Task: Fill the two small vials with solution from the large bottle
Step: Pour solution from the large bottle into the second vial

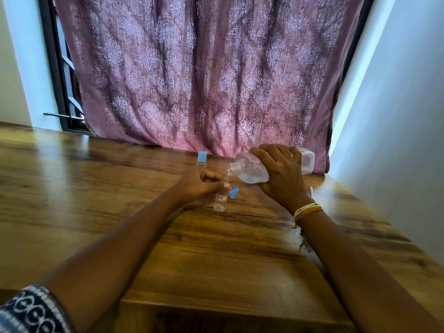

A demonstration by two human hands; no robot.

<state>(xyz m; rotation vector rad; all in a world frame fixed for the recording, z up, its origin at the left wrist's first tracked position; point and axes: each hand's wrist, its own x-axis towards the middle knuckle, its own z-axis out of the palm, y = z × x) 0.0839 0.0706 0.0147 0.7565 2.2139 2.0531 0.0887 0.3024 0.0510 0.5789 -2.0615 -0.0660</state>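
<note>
My left hand (204, 182) grips a small clear vial (221, 200) by its neck; the vial stands uncapped on the wooden table (120, 188) and carries a small label. My right hand (280, 173) holds the large clear bottle (249, 170) tipped on its side, its open threaded mouth just above the vial's mouth, with a thin stream of liquid running down. A loose blue cap (233, 192) lies right beside the vial. The second vial (201, 159), with its blue cap on, stands farther back behind my left hand.
A pink patterned curtain (204, 80) hangs along the table's far edge. A pale wall (396, 116) borders the table on the right. A thin white object (311, 191) lies near the right edge. The table's near edge runs close to me.
</note>
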